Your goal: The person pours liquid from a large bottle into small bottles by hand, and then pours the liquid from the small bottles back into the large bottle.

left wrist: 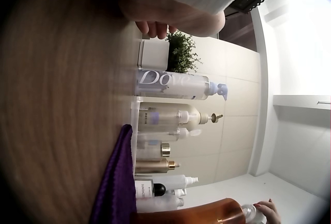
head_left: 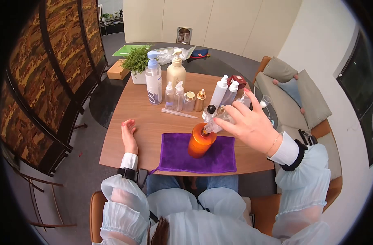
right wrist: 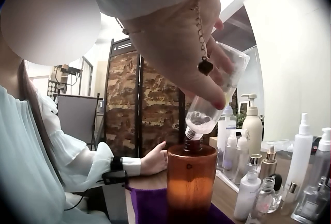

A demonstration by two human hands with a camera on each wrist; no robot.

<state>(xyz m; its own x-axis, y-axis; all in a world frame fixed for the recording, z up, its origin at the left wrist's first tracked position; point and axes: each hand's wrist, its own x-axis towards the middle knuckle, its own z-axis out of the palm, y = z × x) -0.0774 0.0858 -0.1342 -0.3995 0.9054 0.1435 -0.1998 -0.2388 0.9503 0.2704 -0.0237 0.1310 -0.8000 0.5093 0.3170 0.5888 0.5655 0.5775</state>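
Note:
My right hand grips a small clear bottle and tilts it neck down. Its mouth meets the neck opening of an amber bottle, and a little clear liquid shows near the clear bottle's neck in the right wrist view. The amber bottle stands upright on a purple cloth at the table's near edge. Off to the left of the cloth, my left hand rests at the wooden tabletop with relaxed fingers, holding nothing.
Behind the cloth lies a clear plastic dropper. Beyond it stand several small bottles, a blue-topped pump bottle, a cream pump bottle and a potted plant. A white spray bottle and a black-capped bottle stand near my right hand.

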